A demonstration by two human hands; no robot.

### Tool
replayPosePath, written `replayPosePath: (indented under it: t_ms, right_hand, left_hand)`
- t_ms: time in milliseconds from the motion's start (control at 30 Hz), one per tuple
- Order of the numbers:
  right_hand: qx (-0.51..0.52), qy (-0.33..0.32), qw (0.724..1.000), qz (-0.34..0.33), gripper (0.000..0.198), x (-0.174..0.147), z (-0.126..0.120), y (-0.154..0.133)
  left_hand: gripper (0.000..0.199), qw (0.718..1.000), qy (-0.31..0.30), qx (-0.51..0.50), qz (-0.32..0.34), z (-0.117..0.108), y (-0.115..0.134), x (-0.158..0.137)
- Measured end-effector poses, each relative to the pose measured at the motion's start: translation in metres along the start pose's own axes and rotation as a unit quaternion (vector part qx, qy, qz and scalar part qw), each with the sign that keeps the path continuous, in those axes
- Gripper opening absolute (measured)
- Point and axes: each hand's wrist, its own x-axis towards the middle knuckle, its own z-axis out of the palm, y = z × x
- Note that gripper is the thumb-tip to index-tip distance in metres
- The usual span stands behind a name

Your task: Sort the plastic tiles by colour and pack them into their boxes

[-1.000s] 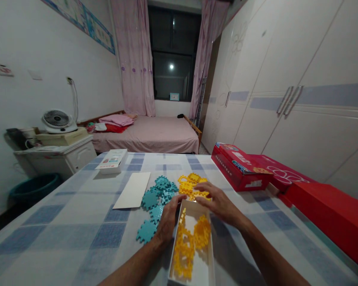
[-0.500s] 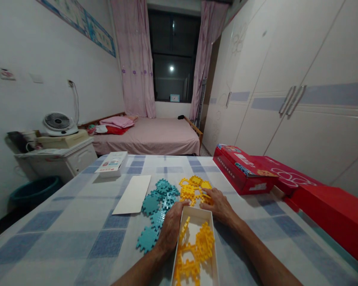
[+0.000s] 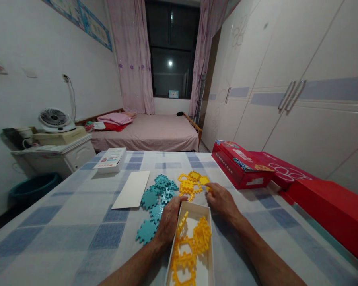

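Observation:
My left hand (image 3: 169,222) grips the left side of a long white open box (image 3: 192,207), its thumb over the far corner. Inside the box lie yellow plastic gear-edged pieces (image 3: 203,235), some of them linked frames. Beyond the box, my right hand (image 3: 222,200) is closed, its fingertips on a yellow piece (image 3: 204,180) at the right edge of a small yellow pile (image 3: 189,186). The fingers partly cover what they pinch. Teal gear-edged pieces (image 3: 149,198) lie left of the pile, some partly behind my left hand.
A flat white card (image 3: 131,190) lies left of the teal pieces, with a white printed box (image 3: 111,159) farther back. Red boxes (image 3: 244,165) line the table's right side. Under everything is a checked tablecloth (image 3: 77,222). Past the table stands a bed (image 3: 164,133).
My right hand has drawn slightly right, from over the yellow pile to its right edge. The left hand stays on the box. The whole view has shifted a little.

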Motion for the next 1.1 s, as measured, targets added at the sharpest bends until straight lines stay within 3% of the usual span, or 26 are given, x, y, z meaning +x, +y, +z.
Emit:
replayPosePath:
  t_ms: [100, 200, 267, 367, 467, 600, 700, 867, 1033, 1100]
  right_hand:
    - [0.022, 0.046, 0.995, 0.084, 0.041, 0.006, -0.014, 0.009]
    - [0.155, 0.076, 0.976, 0.134, 0.036, 0.003, -0.038, 0.005]
    - [0.282, 0.036, 0.952, 0.115, 0.033, -0.006, -0.056, -0.012]
    - [0.378, -0.112, 0.919, 0.022, 0.032, -0.028, -0.077, -0.05]
    - [0.307, -0.205, 0.927, -0.07, 0.031, -0.05, -0.084, -0.08]
    - [0.113, -0.141, 0.979, -0.097, 0.026, -0.068, -0.079, -0.084]
    - [0.001, -0.125, 0.986, -0.108, 0.016, -0.074, -0.074, -0.076]
    - [0.013, -0.17, 0.975, -0.14, 0.02, -0.078, -0.067, -0.07]
    - [0.017, -0.121, 0.986, -0.115, 0.036, -0.078, -0.062, -0.063]
    - [0.01, -0.137, 0.984, -0.118, 0.035, -0.078, -0.06, -0.063]
  left_hand:
    - [0.04, 1.0, 0.0, -0.006, -0.024, 0.0, -0.002, 0.0]
    - [0.038, 1.0, 0.002, -0.001, -0.016, 0.001, -0.004, 0.0]
    - [0.037, 1.0, 0.002, 0.003, 0.003, 0.001, -0.005, 0.0]
    - [0.035, 1.0, 0.005, 0.013, 0.015, 0.0, -0.004, 0.0]
    - [0.033, 0.999, 0.011, 0.022, 0.025, -0.001, -0.002, 0.0]
    - [0.037, 1.0, 0.015, -0.021, -0.004, 0.001, 0.0, 0.001]
    - [0.032, 0.997, 0.017, -0.052, -0.049, 0.005, 0.0, 0.003]
    - [0.036, 0.994, 0.02, -0.085, -0.068, 0.007, 0.0, 0.005]
    - [0.033, 0.993, 0.0, -0.097, -0.063, 0.005, -0.003, 0.006]
    - [0.033, 0.99, -0.006, -0.115, -0.077, 0.004, -0.002, 0.005]
